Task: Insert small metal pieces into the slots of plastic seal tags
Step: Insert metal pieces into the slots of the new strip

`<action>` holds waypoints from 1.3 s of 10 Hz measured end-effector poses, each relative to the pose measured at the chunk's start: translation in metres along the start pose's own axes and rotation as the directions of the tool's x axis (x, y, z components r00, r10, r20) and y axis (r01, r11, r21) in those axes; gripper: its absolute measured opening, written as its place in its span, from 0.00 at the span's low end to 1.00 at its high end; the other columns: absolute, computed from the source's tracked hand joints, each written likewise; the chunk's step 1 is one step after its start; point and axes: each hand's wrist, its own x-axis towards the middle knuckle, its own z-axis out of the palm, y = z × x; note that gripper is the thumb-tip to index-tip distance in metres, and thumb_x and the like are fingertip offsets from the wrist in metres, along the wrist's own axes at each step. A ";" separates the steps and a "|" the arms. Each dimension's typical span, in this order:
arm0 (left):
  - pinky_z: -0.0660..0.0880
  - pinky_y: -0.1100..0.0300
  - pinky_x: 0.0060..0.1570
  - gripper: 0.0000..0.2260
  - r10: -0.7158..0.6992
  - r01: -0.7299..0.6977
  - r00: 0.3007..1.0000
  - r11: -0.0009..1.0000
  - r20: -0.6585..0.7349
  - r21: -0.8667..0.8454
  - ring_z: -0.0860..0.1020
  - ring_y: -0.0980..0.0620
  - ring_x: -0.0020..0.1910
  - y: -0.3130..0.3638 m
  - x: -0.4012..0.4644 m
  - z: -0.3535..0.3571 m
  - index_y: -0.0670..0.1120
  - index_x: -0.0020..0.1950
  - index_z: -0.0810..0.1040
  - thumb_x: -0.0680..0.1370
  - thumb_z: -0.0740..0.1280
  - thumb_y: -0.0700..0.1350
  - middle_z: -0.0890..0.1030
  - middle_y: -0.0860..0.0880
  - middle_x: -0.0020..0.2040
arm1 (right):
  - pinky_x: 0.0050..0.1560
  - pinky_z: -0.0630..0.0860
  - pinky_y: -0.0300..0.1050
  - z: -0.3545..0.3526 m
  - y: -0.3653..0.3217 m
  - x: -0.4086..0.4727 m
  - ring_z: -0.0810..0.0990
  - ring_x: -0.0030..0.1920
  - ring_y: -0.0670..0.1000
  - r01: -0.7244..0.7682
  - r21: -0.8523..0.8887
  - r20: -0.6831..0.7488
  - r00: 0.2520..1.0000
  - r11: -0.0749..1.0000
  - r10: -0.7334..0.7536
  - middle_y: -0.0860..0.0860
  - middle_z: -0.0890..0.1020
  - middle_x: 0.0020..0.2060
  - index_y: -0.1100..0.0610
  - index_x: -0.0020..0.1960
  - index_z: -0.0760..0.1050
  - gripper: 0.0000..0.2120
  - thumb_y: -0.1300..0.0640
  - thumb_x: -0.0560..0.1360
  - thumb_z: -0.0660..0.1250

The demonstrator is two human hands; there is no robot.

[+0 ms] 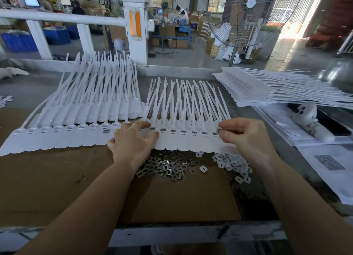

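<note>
Two rows of white plastic seal tags lie side by side on the brown cardboard: the left row [63,138] and the right row [183,140]. Most slots in the right row hold a small metal piece. My left hand [133,140] rests on the left end of the right row, fingers spread and touching a tag. My right hand [246,134] pinches one small metal piece [219,129] between thumb and forefinger just above the rightmost tags. A pile of loose metal pieces [166,167] lies below the tags, between my forearms.
White plastic clips [233,165] are heaped right of the metal pile. A stack of unfilled tag sheets [267,86] sits at the back right, above papers and a wrapped white roll [309,121]. A standing fan [246,16] and white railing [63,19] rise behind the table.
</note>
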 end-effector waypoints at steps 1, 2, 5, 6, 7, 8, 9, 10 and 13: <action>0.57 0.46 0.63 0.15 -0.002 0.002 1.000 1.000 0.002 0.004 0.66 0.46 0.65 0.000 0.000 0.000 0.59 0.59 0.75 0.73 0.66 0.59 0.71 0.48 0.64 | 0.41 0.78 0.33 -0.001 0.001 0.001 0.83 0.39 0.45 0.010 -0.004 -0.002 1.000 1.000 -0.010 0.50 0.84 0.37 0.57 0.44 0.81 0.08 0.68 0.70 0.70; 0.57 0.45 0.63 0.16 -0.003 0.003 1.000 1.000 0.002 0.004 0.66 0.46 0.65 0.000 0.000 0.000 0.58 0.59 0.75 0.73 0.66 0.59 0.71 0.48 0.64 | 0.42 0.77 0.31 -0.004 0.003 0.004 0.82 0.40 0.45 0.024 -0.034 -0.011 1.000 0.999 -0.024 0.50 0.84 0.38 0.55 0.42 0.80 0.09 0.68 0.71 0.68; 0.58 0.45 0.63 0.16 -0.004 0.004 1.000 1.000 -0.003 0.014 0.67 0.46 0.65 0.001 0.001 0.000 0.58 0.60 0.75 0.73 0.66 0.59 0.72 0.48 0.64 | 0.40 0.72 0.26 -0.018 0.009 0.022 0.79 0.41 0.40 0.020 -0.292 0.018 1.000 0.956 -0.015 0.47 0.83 0.40 0.56 0.45 0.82 0.07 0.65 0.73 0.67; 0.58 0.46 0.62 0.16 -0.003 0.003 1.000 1.000 -0.012 0.005 0.67 0.46 0.65 0.000 0.000 0.000 0.58 0.59 0.76 0.73 0.66 0.59 0.72 0.48 0.64 | 0.40 0.70 0.27 -0.019 0.008 0.026 0.79 0.41 0.41 0.025 -0.390 0.041 0.999 0.920 -0.010 0.50 0.83 0.40 0.58 0.45 0.81 0.05 0.66 0.71 0.69; 0.58 0.46 0.63 0.16 0.000 0.000 1.000 1.000 -0.014 0.006 0.67 0.46 0.65 0.000 0.000 0.001 0.58 0.59 0.76 0.73 0.66 0.59 0.72 0.48 0.64 | 0.40 0.70 0.28 -0.018 0.005 0.030 0.79 0.40 0.43 0.028 -0.455 0.060 0.998 0.890 0.000 0.50 0.83 0.39 0.58 0.43 0.81 0.05 0.66 0.71 0.69; 0.58 0.46 0.62 0.16 0.003 -0.003 1.000 1.000 -0.013 0.005 0.67 0.46 0.65 0.000 0.001 0.001 0.58 0.59 0.76 0.73 0.67 0.59 0.72 0.48 0.64 | 0.40 0.70 0.30 -0.016 0.005 0.031 0.78 0.40 0.42 0.021 -0.501 0.071 0.997 0.865 0.017 0.48 0.81 0.38 0.55 0.41 0.81 0.06 0.65 0.72 0.68; 0.58 0.46 0.62 0.16 0.003 -0.003 1.000 1.000 -0.011 0.006 0.67 0.46 0.65 -0.001 0.001 0.001 0.58 0.59 0.76 0.73 0.66 0.59 0.72 0.48 0.64 | 0.39 0.68 0.32 -0.015 0.004 0.032 0.77 0.40 0.42 0.004 -0.531 0.082 0.996 0.847 0.046 0.46 0.79 0.37 0.56 0.42 0.82 0.06 0.64 0.73 0.67; 0.58 0.46 0.62 0.16 -0.004 0.004 1.000 1.000 -0.009 0.004 0.68 0.46 0.65 0.000 0.001 0.000 0.58 0.59 0.76 0.73 0.66 0.59 0.72 0.48 0.64 | 0.45 0.69 0.38 -0.014 0.001 0.034 0.76 0.44 0.45 -0.010 -0.575 0.109 0.990 0.818 0.088 0.47 0.79 0.39 0.58 0.43 0.82 0.07 0.64 0.74 0.66; 0.57 0.46 0.62 0.16 -0.007 0.007 1.000 1.000 -0.007 -0.009 0.66 0.46 0.65 0.001 0.000 0.000 0.58 0.59 0.76 0.73 0.66 0.59 0.71 0.48 0.64 | 0.44 0.70 0.39 -0.011 -0.001 0.039 0.76 0.45 0.47 -0.018 -0.663 0.139 0.979 0.748 0.147 0.49 0.79 0.39 0.57 0.40 0.83 0.10 0.66 0.73 0.64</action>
